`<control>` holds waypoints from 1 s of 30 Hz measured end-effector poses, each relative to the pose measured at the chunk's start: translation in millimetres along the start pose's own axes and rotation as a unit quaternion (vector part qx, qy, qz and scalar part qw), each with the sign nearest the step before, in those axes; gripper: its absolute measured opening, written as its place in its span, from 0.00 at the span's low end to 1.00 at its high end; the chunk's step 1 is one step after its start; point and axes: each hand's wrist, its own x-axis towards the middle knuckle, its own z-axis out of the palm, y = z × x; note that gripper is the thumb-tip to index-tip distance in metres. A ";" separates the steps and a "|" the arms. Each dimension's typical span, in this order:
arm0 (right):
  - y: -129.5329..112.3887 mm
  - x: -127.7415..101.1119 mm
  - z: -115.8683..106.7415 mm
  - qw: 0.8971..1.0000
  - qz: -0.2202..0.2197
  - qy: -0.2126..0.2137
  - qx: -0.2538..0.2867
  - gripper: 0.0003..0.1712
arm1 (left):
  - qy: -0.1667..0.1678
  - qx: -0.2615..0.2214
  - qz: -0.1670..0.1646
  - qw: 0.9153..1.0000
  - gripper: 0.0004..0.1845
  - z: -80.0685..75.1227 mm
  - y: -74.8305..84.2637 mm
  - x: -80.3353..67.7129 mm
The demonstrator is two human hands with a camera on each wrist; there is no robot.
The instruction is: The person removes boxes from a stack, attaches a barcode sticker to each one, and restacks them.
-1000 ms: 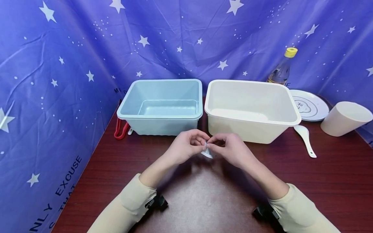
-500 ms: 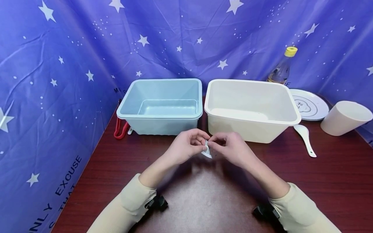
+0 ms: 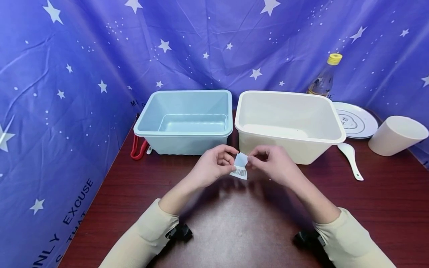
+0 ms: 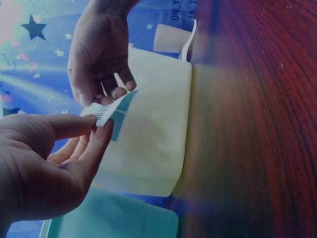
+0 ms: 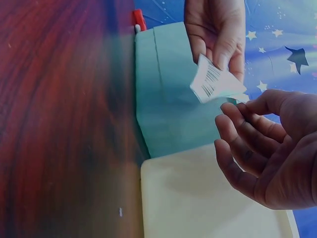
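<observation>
Now barcode label (image 3: 240, 166) between both hands

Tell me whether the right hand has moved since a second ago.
Yes. The right hand has shifted slightly right along the cream bin's front wall, away from the left hand, exposing the barcode label between them.

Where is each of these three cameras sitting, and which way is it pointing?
Head: on the head, looking forward and down at both hands, sleeves, blue tub and cream tub.
Left wrist: on the left wrist, looking along the left hand toward the right hand.
Right wrist: mirrored; right hand near.
All three share the barcode label.
</observation>
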 end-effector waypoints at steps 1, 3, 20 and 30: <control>0.4 0.1 -1.8 1.000 0.002 0.001 0.001 0.06 | 0.001 0.001 -0.003 1.000 0.22 -0.1 -0.6 0.3; 1.3 0.1 -5.4 1.000 0.003 0.005 -0.002 0.06 | 0.002 0.000 -0.007 1.000 0.22 -0.4 -2.1 1.0; 0.8 -2.2 -31.2 1.000 0.014 0.005 -0.014 0.07 | -0.008 -0.025 -0.037 0.999 0.24 -4.9 -12.0 5.4; 1.0 -2.9 -33.3 1.000 0.009 0.000 0.002 0.06 | -0.095 -0.021 -0.105 0.990 0.29 -5.2 -20.9 4.4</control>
